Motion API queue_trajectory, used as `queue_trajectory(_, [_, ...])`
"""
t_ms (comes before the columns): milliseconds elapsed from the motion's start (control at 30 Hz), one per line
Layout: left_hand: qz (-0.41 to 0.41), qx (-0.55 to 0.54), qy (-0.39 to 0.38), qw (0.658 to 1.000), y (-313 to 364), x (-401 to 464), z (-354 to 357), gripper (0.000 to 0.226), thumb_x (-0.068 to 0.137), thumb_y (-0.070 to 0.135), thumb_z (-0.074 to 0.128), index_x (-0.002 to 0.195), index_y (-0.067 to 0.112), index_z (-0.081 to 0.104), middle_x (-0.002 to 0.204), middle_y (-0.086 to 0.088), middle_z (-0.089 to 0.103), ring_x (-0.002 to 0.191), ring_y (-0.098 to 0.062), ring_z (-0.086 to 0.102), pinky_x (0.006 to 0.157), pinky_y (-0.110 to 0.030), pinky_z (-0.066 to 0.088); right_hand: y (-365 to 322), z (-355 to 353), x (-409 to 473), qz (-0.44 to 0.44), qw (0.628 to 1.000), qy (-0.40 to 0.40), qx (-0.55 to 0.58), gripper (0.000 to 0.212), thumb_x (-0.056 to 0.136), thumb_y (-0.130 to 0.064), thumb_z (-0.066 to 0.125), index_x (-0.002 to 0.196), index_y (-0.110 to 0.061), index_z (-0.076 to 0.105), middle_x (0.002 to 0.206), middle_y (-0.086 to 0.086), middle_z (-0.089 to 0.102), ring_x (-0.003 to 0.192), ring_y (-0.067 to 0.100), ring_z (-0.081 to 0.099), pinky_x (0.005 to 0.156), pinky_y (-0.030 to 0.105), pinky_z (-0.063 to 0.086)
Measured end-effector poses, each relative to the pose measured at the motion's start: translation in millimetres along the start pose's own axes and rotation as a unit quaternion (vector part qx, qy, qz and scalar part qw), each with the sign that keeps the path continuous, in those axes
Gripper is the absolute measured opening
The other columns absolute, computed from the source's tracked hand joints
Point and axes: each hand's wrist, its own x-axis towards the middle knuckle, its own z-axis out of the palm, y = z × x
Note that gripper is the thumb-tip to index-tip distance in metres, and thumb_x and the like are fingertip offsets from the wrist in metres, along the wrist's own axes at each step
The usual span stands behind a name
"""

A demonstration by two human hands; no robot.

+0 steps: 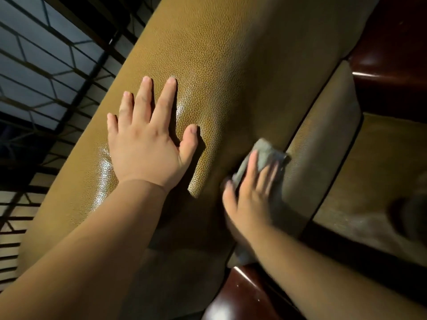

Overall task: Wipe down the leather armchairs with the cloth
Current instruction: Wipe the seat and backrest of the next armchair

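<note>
The leather armchair [219,54] fills the view; the long axis of its tan backrest runs from 7 o'clock up to 1 o'clock. The seat cushion [323,125] lies at 3 o'clock from it, across a dark seam. The left hand [147,146] lies flat on the backrest with fingers spread, holding nothing. The right hand [251,190], blurred, presses with straight fingers on the grey cloth [263,151] near the seam. The cloth sticks out beyond the fingertips toward 1 o'clock. I judge the right hand is the one nearer to the unwiped crease, so the next stroke probably follows the seam.
</note>
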Motion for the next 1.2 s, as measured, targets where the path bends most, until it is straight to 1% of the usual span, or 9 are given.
queue_trajectory(133, [0.001,-0.009,0.003,1.0,-1.2,-0.8,-1.0,0.078,0.096,0.069,0.033,0.166,0.038,0.021,0.173,-0.006,0.026,0.156,-0.042,0.027,0.121,-0.066,0.026,7.8,1.8,-22.9,-0.067,0.996,-0.033,-0.058,0.081,0.104,-0.063,0.018,0.166,-0.011,0.016,0.168,0.032,0.009,0.155,0.056,0.0,0.127,0.06,0.005])
queue_trajectory(300, [0.001,-0.022,0.012,1.0,-2.3,0.2,3.7,0.077,0.096,0.071,0.029,0.166,0.041,0.016,0.174,-0.004,0.023,0.158,-0.039,0.024,0.123,-0.065,0.023,-6.2,-30.2,130.5,0.176,0.982,0.061,0.018,0.075,0.105,-0.062,0.01,0.167,-0.023,-0.002,0.171,0.026,-0.002,0.157,0.047,-0.004,0.128,0.054,-0.003])
queue_trajectory(367, [-0.002,-0.024,0.013,1.0,-3.5,-1.0,4.1,0.076,0.097,0.072,0.028,0.166,0.043,0.016,0.174,-0.002,0.023,0.158,-0.038,0.024,0.124,-0.064,0.023,-39.1,-12.4,88.1,0.112,0.991,0.065,0.016,0.076,0.103,-0.061,-0.003,0.167,-0.02,0.001,0.171,0.026,-0.002,0.157,0.046,-0.005,0.127,0.057,-0.006])
queue_trajectory(500, [0.015,-0.059,-0.016,0.998,-9.6,-2.9,-6.3,0.072,0.1,0.07,0.026,0.166,0.044,0.014,0.176,0.001,0.018,0.16,-0.033,0.019,0.127,-0.058,0.021,-84.5,4.2,-59.7,-0.101,0.987,-0.069,0.102,0.082,0.103,-0.067,0.011,0.166,-0.017,-0.007,0.173,0.016,-0.01,0.158,0.037,-0.019,0.128,0.057,-0.003])
queue_trajectory(633, [0.06,-0.091,-0.086,0.99,-42.3,-49.9,-32.6,0.068,0.106,0.061,0.034,0.167,0.045,0.008,0.177,0.005,0.007,0.163,-0.021,0.01,0.128,-0.04,0.012,-87.6,-12.8,-8.5,-0.028,0.999,0.002,0.043,0.08,0.101,-0.059,0.02,0.167,-0.018,0.001,0.171,0.025,-0.002,0.156,0.051,-0.005,0.126,0.063,0.009])
queue_trajectory(767, [0.08,-0.077,-0.099,0.989,-92.2,-117.8,-39.6,0.07,0.104,0.06,0.03,0.168,0.041,0.007,0.177,0.006,0.006,0.163,-0.017,0.005,0.131,-0.041,0.009,-100.3,-13.5,49.9,0.069,0.994,0.034,0.078,0.081,0.098,-0.064,0.004,0.166,-0.022,-0.009,0.174,0.013,-0.012,0.159,0.039,-0.01,0.126,0.061,0.002])
queue_trajectory(933, [0.096,-0.077,-0.017,0.992,-97.3,-127.1,-15.6,0.068,0.106,0.049,0.033,0.167,0.021,0.026,0.174,-0.011,0.022,0.16,-0.035,0.02,0.128,-0.054,0.021,-128.9,32.0,-123.4,-0.107,0.993,-0.02,0.047,0.073,0.106,-0.056,0.015,0.163,-0.026,-0.018,0.172,0.018,-0.014,0.157,0.042,-0.019,0.127,0.058,-0.004])
queue_trajectory(1033, [0.092,-0.071,0.003,0.993,-99.4,-129.3,-10.1,0.072,0.104,0.055,0.033,0.168,0.024,0.024,0.174,-0.01,0.021,0.16,-0.035,0.02,0.128,-0.054,0.02,-96.9,28.1,-92.4,-0.144,0.989,-0.028,0.001,0.079,0.103,-0.058,0.025,0.163,-0.031,-0.019,0.172,0.016,-0.018,0.156,0.043,-0.021,0.128,0.056,-0.006])
queue_trajectory(1200, [0.088,-0.06,0.026,0.994,-93.5,-130.9,-6.6,0.084,0.095,0.068,0.039,0.167,0.028,0.024,0.173,-0.01,0.023,0.159,-0.036,0.022,0.128,-0.057,0.02,-47.8,21.3,-7.7,0.112,0.992,0.053,0.025,0.083,0.098,-0.07,0.007,0.167,-0.025,-0.001,0.173,0.019,0.001,0.159,0.039,-0.007,0.128,0.053,-0.003])
